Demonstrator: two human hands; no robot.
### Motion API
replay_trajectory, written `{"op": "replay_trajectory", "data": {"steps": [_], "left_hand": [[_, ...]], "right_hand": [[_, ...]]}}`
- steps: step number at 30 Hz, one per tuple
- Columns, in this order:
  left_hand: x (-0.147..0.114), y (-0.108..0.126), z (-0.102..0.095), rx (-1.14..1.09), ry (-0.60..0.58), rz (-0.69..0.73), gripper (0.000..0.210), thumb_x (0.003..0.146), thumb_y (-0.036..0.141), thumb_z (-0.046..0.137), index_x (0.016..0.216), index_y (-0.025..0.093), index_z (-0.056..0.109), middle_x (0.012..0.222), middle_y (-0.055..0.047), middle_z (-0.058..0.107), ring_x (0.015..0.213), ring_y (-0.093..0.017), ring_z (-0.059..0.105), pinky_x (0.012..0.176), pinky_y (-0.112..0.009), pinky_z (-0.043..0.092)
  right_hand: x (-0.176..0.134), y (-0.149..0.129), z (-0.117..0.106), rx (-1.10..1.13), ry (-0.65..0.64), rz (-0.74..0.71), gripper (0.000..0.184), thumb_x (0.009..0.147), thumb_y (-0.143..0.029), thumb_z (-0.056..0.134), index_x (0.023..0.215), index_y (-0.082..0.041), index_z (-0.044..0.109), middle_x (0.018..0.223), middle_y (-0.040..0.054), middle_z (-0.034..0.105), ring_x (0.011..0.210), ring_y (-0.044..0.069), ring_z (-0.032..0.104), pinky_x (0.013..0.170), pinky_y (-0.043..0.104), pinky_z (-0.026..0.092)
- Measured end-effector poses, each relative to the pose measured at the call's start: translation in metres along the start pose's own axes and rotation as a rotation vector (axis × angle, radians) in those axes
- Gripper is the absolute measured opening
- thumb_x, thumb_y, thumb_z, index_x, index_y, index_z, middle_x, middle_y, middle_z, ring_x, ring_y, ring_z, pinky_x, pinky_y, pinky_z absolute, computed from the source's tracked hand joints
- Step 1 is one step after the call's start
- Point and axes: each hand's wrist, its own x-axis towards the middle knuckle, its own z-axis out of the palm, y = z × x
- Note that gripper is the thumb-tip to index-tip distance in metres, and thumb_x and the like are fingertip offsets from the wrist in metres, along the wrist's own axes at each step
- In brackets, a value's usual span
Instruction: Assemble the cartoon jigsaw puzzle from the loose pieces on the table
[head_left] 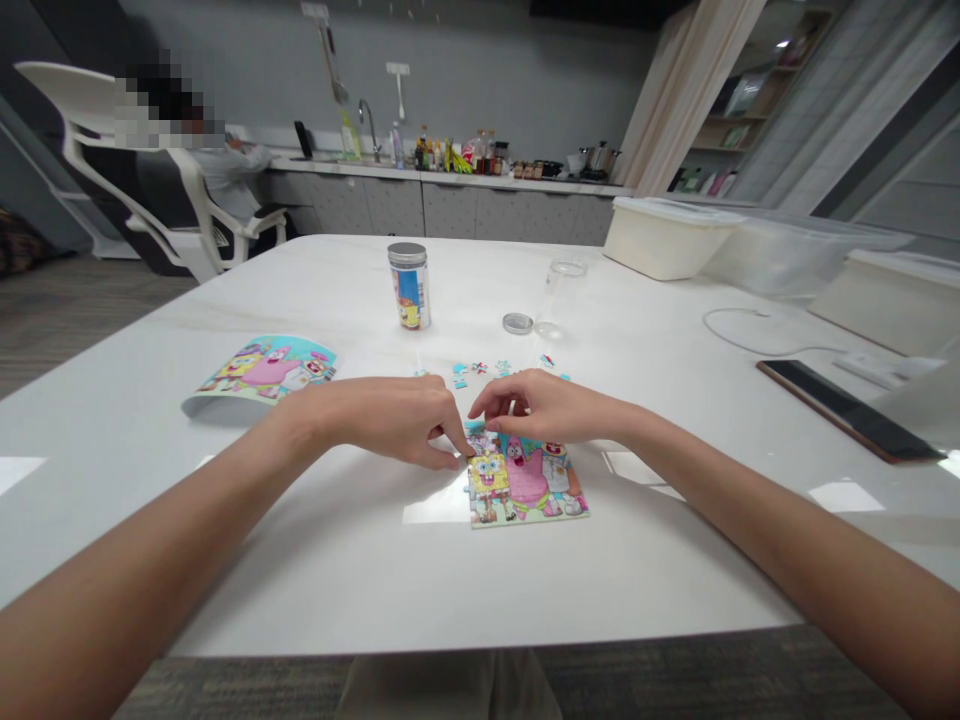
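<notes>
A partly joined jigsaw puzzle [528,480] lies flat on the white table, showing a yellow square cartoon figure beside a pink one. My left hand [397,418] is at its left edge; the index fingertip touches the edge, the thumb is held apart, and nothing shows between them. Over the upper left part, my right hand [544,405] has thumb and fingers curled together at a light blue puzzle piece [474,427]. The hand partly hides the puzzle's top edge. Several loose puzzle pieces [460,376] lie just beyond the hands.
A curled picture sheet [262,370] with the same figures lies at left. Farther back stand a lidded puzzle jar [409,288], a clear jar [561,298] and a metal lid [517,323]. A phone [847,408], cable and storage boxes [667,238] are at right. A person sits back left.
</notes>
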Motion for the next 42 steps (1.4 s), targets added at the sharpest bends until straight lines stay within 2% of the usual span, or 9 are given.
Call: {"op": "replay_trajectory", "data": {"steps": [4, 14, 21, 29, 33, 37, 42], "left_hand": [[0.000, -0.002, 0.001, 0.010, 0.008, 0.015, 0.024, 0.083, 0.020, 0.061, 0.101, 0.028, 0.075, 0.053, 0.005, 0.054, 0.047, -0.008, 0.041, 0.050, -0.020, 0.030], [0.001, 0.000, 0.000, 0.006, 0.004, 0.002, 0.023, 0.082, 0.019, 0.062, 0.099, 0.028, 0.076, 0.052, 0.005, 0.053, 0.047, -0.007, 0.042, 0.050, -0.018, 0.031], [0.000, 0.001, -0.001, -0.015, 0.008, 0.005, 0.024, 0.080, 0.014, 0.061, 0.092, 0.025, 0.077, 0.052, 0.006, 0.049, 0.044, -0.006, 0.034, 0.046, -0.019, 0.027], [0.000, 0.002, -0.001, -0.022, -0.005, -0.021, 0.023, 0.081, 0.016, 0.060, 0.093, 0.025, 0.077, 0.053, 0.006, 0.049, 0.046, -0.008, 0.033, 0.048, -0.021, 0.027], [0.000, 0.003, -0.001, -0.020, -0.020, -0.019, 0.023, 0.083, 0.019, 0.059, 0.096, 0.026, 0.076, 0.053, 0.006, 0.050, 0.047, -0.008, 0.033, 0.049, -0.022, 0.028], [0.000, 0.002, -0.001, -0.019, -0.009, -0.021, 0.023, 0.083, 0.018, 0.060, 0.097, 0.026, 0.076, 0.052, 0.006, 0.048, 0.046, -0.008, 0.031, 0.046, -0.021, 0.026], [0.000, 0.003, -0.002, -0.022, -0.016, -0.002, 0.025, 0.081, 0.015, 0.062, 0.096, 0.027, 0.077, 0.051, 0.007, 0.046, 0.045, -0.007, 0.031, 0.045, -0.019, 0.026]], "right_hand": [[0.000, 0.000, 0.001, -0.014, -0.003, -0.010, 0.025, 0.081, -0.012, 0.055, 0.103, -0.015, 0.068, 0.083, 0.0030, 0.068, 0.069, 0.011, 0.058, 0.060, 0.022, 0.044], [-0.001, -0.004, 0.005, -0.059, -0.015, -0.025, 0.026, 0.080, -0.016, 0.060, 0.105, -0.016, 0.067, 0.085, 0.0031, 0.069, 0.069, 0.011, 0.059, 0.060, 0.023, 0.044], [-0.003, -0.005, 0.005, -0.075, -0.023, -0.097, 0.017, 0.077, -0.013, 0.062, 0.090, -0.018, 0.070, 0.090, 0.0028, 0.068, 0.078, 0.013, 0.059, 0.067, 0.024, 0.046], [-0.004, -0.004, 0.003, -0.169, -0.025, -0.095, 0.014, 0.077, -0.019, 0.066, 0.090, -0.021, 0.072, 0.091, 0.0025, 0.064, 0.078, 0.014, 0.057, 0.072, 0.027, 0.044], [-0.003, -0.003, 0.003, -0.192, -0.030, -0.115, 0.009, 0.079, -0.020, 0.066, 0.083, -0.021, 0.073, 0.090, 0.0023, 0.064, 0.076, 0.013, 0.056, 0.072, 0.027, 0.043], [-0.004, -0.002, 0.001, -0.229, -0.053, -0.153, 0.012, 0.081, -0.020, 0.064, 0.083, -0.022, 0.076, 0.094, 0.0024, 0.064, 0.077, 0.012, 0.057, 0.074, 0.027, 0.043], [-0.008, -0.003, -0.005, -0.310, -0.144, -0.223, 0.017, 0.084, -0.021, 0.062, 0.089, -0.025, 0.078, 0.095, 0.0037, 0.061, 0.080, 0.013, 0.056, 0.073, 0.027, 0.042]]}}
